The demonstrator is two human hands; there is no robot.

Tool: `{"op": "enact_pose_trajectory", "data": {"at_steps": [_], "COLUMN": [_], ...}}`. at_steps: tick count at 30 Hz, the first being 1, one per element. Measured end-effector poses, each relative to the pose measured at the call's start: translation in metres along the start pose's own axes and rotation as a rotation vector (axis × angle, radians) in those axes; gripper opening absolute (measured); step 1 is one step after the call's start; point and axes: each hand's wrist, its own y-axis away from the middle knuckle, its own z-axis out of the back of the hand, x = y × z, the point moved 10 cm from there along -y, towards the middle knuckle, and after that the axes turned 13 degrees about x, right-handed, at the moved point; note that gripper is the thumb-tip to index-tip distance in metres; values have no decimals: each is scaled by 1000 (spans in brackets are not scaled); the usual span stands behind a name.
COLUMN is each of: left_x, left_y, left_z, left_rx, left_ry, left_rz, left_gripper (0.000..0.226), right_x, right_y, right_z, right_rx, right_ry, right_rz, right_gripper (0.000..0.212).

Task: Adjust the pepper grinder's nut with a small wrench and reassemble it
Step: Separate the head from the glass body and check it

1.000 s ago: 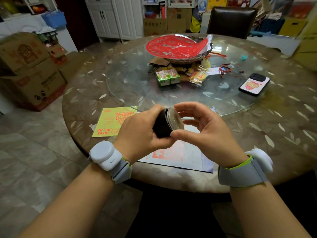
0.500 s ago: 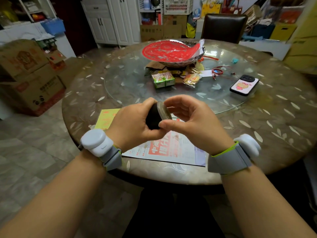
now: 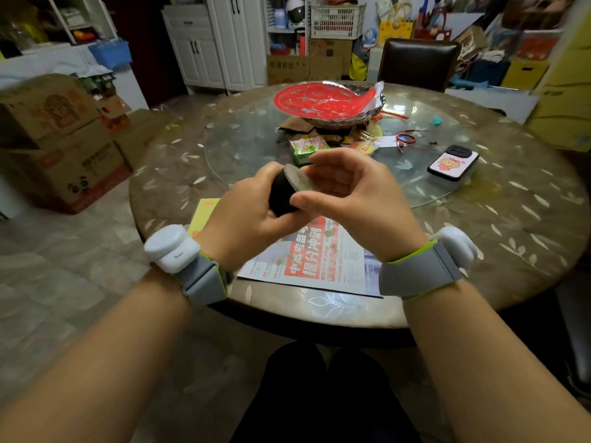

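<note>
A short black pepper grinder part (image 3: 281, 195) with a clear, round rim facing right is held above the table's near edge. My left hand (image 3: 246, 215) grips its black body from the left. My right hand (image 3: 348, 193) pinches the clear rim, thumb below and fingers curled over the top. The grinder's inside and its nut are hidden by my fingers. No wrench shows in view.
A printed newspaper sheet (image 3: 323, 260) and a yellow leaflet (image 3: 204, 212) lie on the round table (image 3: 511, 238) under my hands. On the glass turntable (image 3: 243, 145) stand a red-lined bowl (image 3: 326, 102), green snack boxes (image 3: 305, 148), a red cord (image 3: 406, 139) and a phone (image 3: 452, 163). Cardboard boxes (image 3: 60, 139) stand left.
Both hands with the grinder part have shifted slightly up and away over the table. My right fingers have turned round the clear rim. The camera has tilted.
</note>
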Motion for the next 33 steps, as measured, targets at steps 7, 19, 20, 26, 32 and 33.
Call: {"op": "enact_pose_trajectory", "data": {"at_steps": [7,19,20,26,32,33], "left_x": [18,104,109,83,98,105], "left_y": [9,38,41,44,37,36], "left_z": [-6,0,2,18,-2,-6], "left_rx": [-189,-610,-674,-830,-783,-778], "left_ry": [588,700,650,363,310,332], "left_rz": [143,287,285,19,-20,3], "left_gripper": [37,52,56,30,26,24], "right_x": [-4,-149,-155,-158,-169,-170], "right_y": [8,30,30,19,14,14], "right_z": [-11,-82,-86,-99,-105,-106], "right_rx": [10,407,422,439,439,441], "right_ry": [-291,930,953,1124,1199,1195], "right_rz": [4,-244,-244,-174,-184,-186], "right_gripper": [51,37,38,36,50,50]}}
